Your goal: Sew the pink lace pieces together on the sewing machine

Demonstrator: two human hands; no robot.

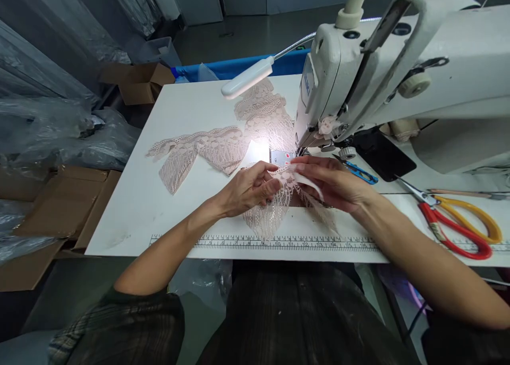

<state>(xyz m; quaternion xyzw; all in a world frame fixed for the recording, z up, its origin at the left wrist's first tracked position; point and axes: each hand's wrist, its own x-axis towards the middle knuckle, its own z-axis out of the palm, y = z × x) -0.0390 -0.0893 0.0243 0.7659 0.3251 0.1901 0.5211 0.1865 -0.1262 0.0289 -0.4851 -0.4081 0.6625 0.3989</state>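
Both hands are at a piece of pale pink lace [265,221] just in front of the sewing machine's [330,78] needle area. My left hand [255,188] pinches the lace from the left, thumb over the fingers. From the right, my right hand [329,180] grips the same lace, its fingers closed near a narrow white strip [308,184] that curls beside them. The lower part of the lace hangs toward the ruler markings along the table's front edge. Further lace pieces [217,147] lie behind and to the left, some under the lamp's bright light.
A white lamp [247,78] reaches over the white table [131,195]. Right of the machine's needle lie blue thread snips [360,172], a black phone [384,155] and scissors with red and yellow handles [458,221]. Cardboard boxes [64,205] and plastic wrapping [87,136] stand at left.
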